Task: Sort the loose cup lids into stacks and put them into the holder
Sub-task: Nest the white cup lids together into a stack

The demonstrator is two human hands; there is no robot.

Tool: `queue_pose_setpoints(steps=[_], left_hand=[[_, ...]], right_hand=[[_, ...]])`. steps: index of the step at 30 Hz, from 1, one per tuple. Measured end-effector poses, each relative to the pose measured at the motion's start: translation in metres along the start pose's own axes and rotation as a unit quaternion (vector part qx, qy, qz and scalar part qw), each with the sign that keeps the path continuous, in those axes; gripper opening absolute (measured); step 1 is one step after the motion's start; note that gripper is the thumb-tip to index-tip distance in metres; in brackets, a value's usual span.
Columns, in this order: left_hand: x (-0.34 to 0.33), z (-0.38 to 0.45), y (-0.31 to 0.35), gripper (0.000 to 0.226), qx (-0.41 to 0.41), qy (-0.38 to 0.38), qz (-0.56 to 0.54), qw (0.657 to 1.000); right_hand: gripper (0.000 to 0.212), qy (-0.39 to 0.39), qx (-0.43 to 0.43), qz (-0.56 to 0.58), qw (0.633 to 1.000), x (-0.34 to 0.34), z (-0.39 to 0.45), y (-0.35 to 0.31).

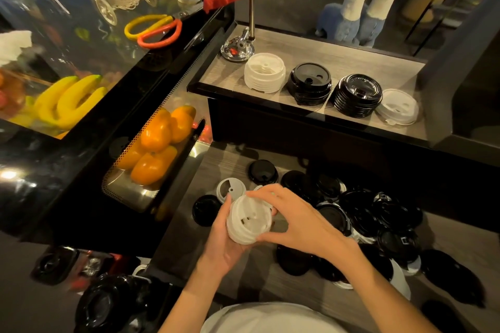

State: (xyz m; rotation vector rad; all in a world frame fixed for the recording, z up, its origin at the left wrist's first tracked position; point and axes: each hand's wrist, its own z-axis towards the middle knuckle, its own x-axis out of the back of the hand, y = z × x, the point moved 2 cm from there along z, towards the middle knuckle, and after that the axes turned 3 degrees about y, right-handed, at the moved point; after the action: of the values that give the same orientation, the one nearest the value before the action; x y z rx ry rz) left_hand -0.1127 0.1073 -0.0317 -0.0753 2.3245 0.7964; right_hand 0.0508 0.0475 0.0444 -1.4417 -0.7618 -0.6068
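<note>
A small stack of white lids [249,220] sits between both hands above the lower counter. My left hand [226,240] cups it from below and the left, thumb along its side. My right hand [295,220] pinches its right rim with fingers arched over the top. Loose black lids [362,213] lie heaped to the right, with a single white lid [231,189] and black lids [263,171] behind the hands. On the raised shelf [324,51] stand a white stack [265,72], two black stacks [309,83] [357,95] and a white lid [397,106]. No holder is recognisable.
A glass display case on the left holds oranges [159,143] and bananas [70,101]. Scissors [154,31] lie on its top. A chrome stand [238,47] with a red flag stands at the shelf's left end. More black lids [108,303] sit at the lower left.
</note>
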Motion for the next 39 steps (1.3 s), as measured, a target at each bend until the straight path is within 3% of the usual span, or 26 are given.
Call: queue_pose_setpoints(steps=[6, 11, 25, 26, 28, 30, 32, 33, 37, 39], left_hand=[[-0.001, 0.000, -0.003, 0.050, -0.042, 0.006, -0.004, 0.999], [-0.007, 0.000, -0.007, 0.056, -0.068, 0.029, 0.007, 0.997], [-0.002, 0.016, -0.023, 0.062, -0.110, 0.061, -0.025, 0.992], [0.011, 0.015, -0.025, 0.067, -0.129, 0.169, 0.038, 0.976], [0.050, 0.069, -0.045, 0.065, -0.165, 0.121, 0.004, 0.979], [0.020, 0.058, -0.036, 0.058, -0.136, 0.060, -0.045, 0.988], [-0.043, -0.001, 0.010, 0.063, -0.086, 0.026, -0.011, 0.996], [-0.036, 0.003, 0.011, 0.061, -0.086, 0.046, 0.035, 0.995], [-0.038, -0.005, 0.034, 0.051, -0.157, 0.039, 0.092, 0.982], [-0.044, -0.007, 0.049, 0.049, -0.197, 0.039, 0.181, 0.963]], right_hand=[[0.072, 0.113, -0.086, 0.004, 0.990, -0.010, 0.000, -0.012], [0.074, 0.145, -0.109, -0.004, 0.983, -0.027, 0.002, -0.021], [0.077, 0.096, -0.157, 0.015, 0.983, -0.017, 0.001, -0.033], [0.071, 0.066, -0.149, 0.025, 0.986, -0.017, 0.007, -0.034], [0.061, 0.031, -0.122, 0.035, 0.991, 0.003, 0.016, -0.054], [0.064, 0.062, -0.113, 0.097, 0.987, 0.007, 0.011, -0.049], [0.073, 0.117, -0.108, 0.085, 0.984, 0.003, 0.005, -0.032], [0.076, 0.139, -0.100, 0.071, 0.983, 0.012, 0.007, -0.037], [0.079, 0.148, -0.069, 0.066, 0.984, 0.031, 0.012, -0.033], [0.084, 0.150, -0.057, 0.056, 0.985, 0.042, 0.018, -0.027]])
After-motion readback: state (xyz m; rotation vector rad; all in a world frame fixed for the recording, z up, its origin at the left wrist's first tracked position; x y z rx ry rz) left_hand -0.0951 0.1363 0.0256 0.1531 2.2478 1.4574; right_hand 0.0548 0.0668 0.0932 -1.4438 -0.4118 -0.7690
